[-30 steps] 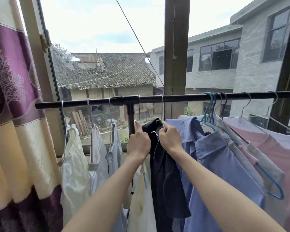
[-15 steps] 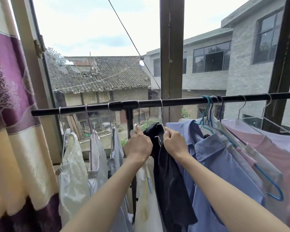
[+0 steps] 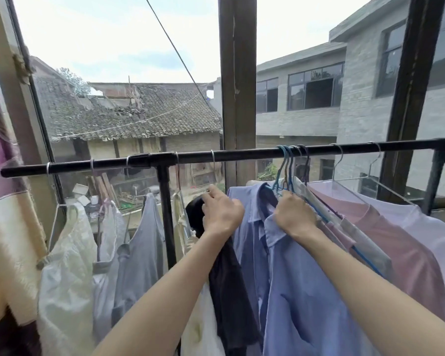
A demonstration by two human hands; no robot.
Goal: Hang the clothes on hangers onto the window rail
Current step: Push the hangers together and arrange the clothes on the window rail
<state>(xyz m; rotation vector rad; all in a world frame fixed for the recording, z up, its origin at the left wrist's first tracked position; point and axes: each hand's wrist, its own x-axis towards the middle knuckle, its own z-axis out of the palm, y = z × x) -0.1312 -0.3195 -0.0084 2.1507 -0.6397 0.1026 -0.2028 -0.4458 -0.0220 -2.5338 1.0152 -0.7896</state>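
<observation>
left hand (image 3: pixel 222 213): grips dark garment (image 3: pixel 231 291) | right hand (image 3: pixel 294 214): grips blue shirt (image 3: pixel 301 291)

A purple and cream curtain (image 3: pixel 8 227) hangs at the frame's left edge. Outside, a tiled roof (image 3: pixel 129 116) lies centre left, a grey brick building (image 3: pixel 357 104) upper right.

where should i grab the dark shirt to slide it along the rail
Grip the dark shirt at its collar, under the wire hook on the rail, where the left hand holds it. Come from the room side, since the cloth below hangs limp.
</observation>
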